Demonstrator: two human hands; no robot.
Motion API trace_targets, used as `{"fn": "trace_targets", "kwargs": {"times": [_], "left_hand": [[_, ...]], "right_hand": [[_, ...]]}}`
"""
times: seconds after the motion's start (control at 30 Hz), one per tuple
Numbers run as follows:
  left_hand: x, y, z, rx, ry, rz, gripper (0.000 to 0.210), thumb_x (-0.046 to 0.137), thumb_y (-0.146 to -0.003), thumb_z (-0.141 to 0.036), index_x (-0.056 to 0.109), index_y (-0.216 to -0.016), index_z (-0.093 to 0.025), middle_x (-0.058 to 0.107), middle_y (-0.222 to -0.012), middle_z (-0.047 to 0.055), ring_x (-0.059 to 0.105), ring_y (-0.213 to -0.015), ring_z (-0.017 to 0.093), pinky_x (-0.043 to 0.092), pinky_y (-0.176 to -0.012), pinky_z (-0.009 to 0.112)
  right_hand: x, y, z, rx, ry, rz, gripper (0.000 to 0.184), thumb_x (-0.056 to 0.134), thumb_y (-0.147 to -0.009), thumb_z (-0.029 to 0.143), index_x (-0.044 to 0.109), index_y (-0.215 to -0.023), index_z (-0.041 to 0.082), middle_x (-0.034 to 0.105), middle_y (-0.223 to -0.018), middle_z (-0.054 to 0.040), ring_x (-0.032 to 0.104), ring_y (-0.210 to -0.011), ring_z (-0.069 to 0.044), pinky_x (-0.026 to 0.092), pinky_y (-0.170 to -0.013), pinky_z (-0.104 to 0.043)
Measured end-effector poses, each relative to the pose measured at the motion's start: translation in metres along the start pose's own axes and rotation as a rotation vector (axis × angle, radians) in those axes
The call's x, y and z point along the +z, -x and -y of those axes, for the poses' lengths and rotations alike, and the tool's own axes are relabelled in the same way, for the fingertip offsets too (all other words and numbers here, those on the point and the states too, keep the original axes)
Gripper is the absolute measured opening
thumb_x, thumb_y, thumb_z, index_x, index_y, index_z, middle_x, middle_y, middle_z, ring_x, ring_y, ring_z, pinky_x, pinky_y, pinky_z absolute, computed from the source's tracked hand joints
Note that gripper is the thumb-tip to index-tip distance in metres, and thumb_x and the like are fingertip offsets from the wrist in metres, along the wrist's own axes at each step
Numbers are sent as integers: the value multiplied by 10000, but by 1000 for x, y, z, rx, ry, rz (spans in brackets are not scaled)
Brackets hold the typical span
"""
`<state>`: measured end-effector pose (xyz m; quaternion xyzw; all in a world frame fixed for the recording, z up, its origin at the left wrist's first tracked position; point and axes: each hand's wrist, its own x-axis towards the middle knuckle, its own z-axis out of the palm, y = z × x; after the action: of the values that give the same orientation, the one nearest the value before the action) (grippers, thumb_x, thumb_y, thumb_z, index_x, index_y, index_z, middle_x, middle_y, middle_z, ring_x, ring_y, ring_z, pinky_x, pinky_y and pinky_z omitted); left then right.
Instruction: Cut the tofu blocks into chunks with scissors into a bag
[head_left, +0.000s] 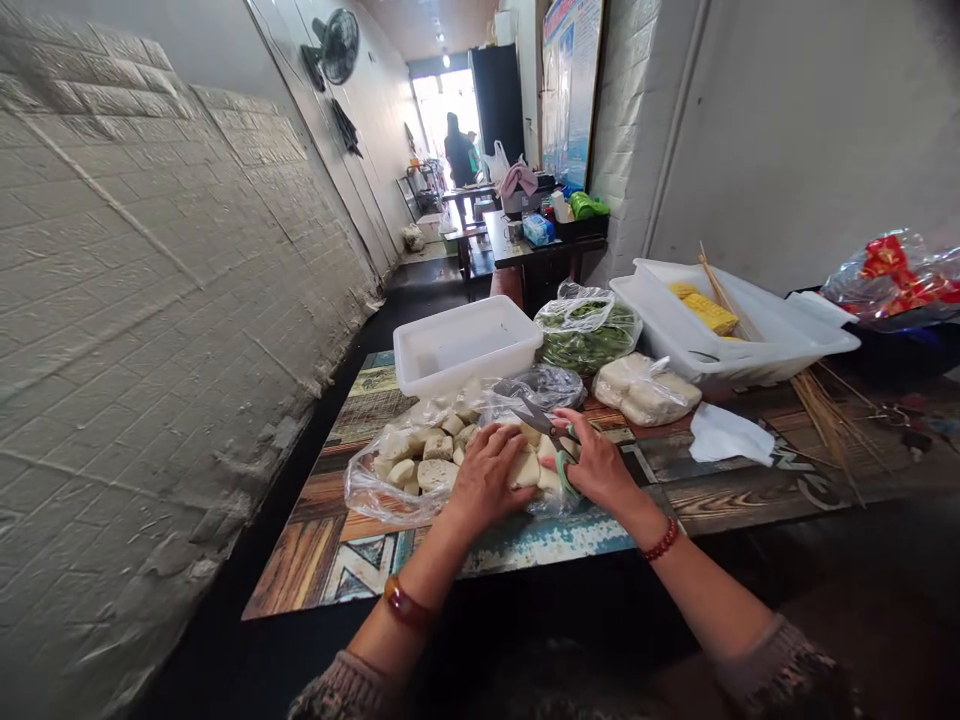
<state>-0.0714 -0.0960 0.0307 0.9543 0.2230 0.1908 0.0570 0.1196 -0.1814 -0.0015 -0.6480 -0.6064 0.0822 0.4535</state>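
My right hand (598, 468) grips scissors (537, 415) by their green handles, with the dark blades pointing forward and left over a clear plastic bag. My left hand (489, 470) rests on the bag's contents, thumb and fingers around a pale, smooth food piece (527, 468). Whether the blades touch plastic or food I cannot tell. Left of that hand, another clear bag (361, 488) lies open with several chunky off-white pieces (435, 475) in it; some have speckled, porous sides. Crumpled clear plastic (551, 385) lies just beyond the scissors.
Behind the bags stands a white plastic tub (469, 372). Bagged green leaves (589, 335) and a tied bag of pale blocks (646, 390) sit to its right. Farther right are a white tray (795, 345) with yellow food, a white tissue (731, 437) and thin sticks (829, 425).
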Motion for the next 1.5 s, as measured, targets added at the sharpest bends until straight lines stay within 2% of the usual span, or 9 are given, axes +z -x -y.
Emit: {"fn": "trace_targets", "kwargs": {"times": [0.1, 0.27, 0.5, 0.6, 0.77, 0.87, 1.07, 1.23, 1.5], "left_hand": [[-8, -6, -7, 17, -16, 42, 735, 826, -616, -343, 548, -1289, -238, 562, -1293, 113, 422, -1260, 357, 307, -1114, 549], [-21, -15, -10, 40, -61, 121, 653, 856, -563, -362, 636, -1170, -270, 579, -1198, 110, 446, -1199, 377, 258, -1107, 617], [-3, 8, 5, 37, 163, -39, 448, 711, -646, -150, 628, -1081, -213, 533, -1264, 105, 458, -1238, 299, 378, -1082, 475], [3, 14, 7, -6, 226, -115, 439, 681, -678, -131, 611, -1103, -215, 517, -1297, 111, 455, -1265, 295, 395, -1070, 477], [-5, 7, -2, 2, 61, -7, 649, 759, -631, -240, 567, -1250, -233, 530, -1279, 125, 437, -1247, 353, 360, -1065, 551], [-7, 2, -10, -62, -58, 47, 601, 780, -604, -277, 609, -1177, -219, 557, -1216, 141, 465, -1167, 381, 372, -1014, 580], [6, -1, -8, -69, -43, -8, 562, 759, -644, -263, 612, -1186, -239, 569, -1246, 128, 463, -1204, 362, 365, -1015, 561], [6, -1, 11, -14, 66, -56, 366, 761, -674, -372, 706, -996, -205, 607, -1129, 119, 496, -1175, 331, 393, -1026, 512], [-3, 2, 19, -58, 210, -61, 346, 697, -669, -161, 698, -1011, -220, 581, -1180, 94, 524, -1177, 278, 438, -1036, 469]], "right_hand": [[-1, -2, 3, -34, -26, 14, 657, 691, -759, 167, 416, -1348, 261, 674, -1232, -73, 656, -1084, -275, 502, -929, -431], [-4, -4, 5, -59, -23, 34, 678, 706, -752, 172, 417, -1359, 256, 674, -1236, -70, 652, -1083, -281, 501, -939, -438], [0, 1, 2, 5, -62, 26, 648, 714, -762, 180, 429, -1339, 250, 668, -1258, -85, 653, -1110, -275, 506, -942, -435], [3, 2, 1, 29, -76, 16, 647, 708, -758, 165, 437, -1338, 252, 664, -1268, -91, 647, -1130, -273, 508, -946, -437], [0, -3, 8, -14, -89, 53, 719, 679, -757, 133, 394, -1404, 262, 658, -1283, -79, 646, -1132, -266, 503, -974, -449], [-5, -7, 22, -83, -62, 41, 755, 653, -760, 104, 366, -1440, 264, 630, -1330, -82, 620, -1175, -268, 476, -1019, -453], [-4, -5, 42, -134, -36, 117, 698, 716, -721, 144, 444, -1354, 251, 651, -1290, -79, 639, -1134, -274, 492, -991, -431], [0, 1, 29, -100, 98, 211, 549, 731, -719, 165, 532, -1229, 214, 688, -1185, -94, 668, -1044, -280, 512, -921, -423], [0, 4, 14, -110, -62, 124, 524, 638, -708, 68, 560, -1192, 255, 686, -1200, -48, 674, -1067, -240, 524, -935, -382]]}}
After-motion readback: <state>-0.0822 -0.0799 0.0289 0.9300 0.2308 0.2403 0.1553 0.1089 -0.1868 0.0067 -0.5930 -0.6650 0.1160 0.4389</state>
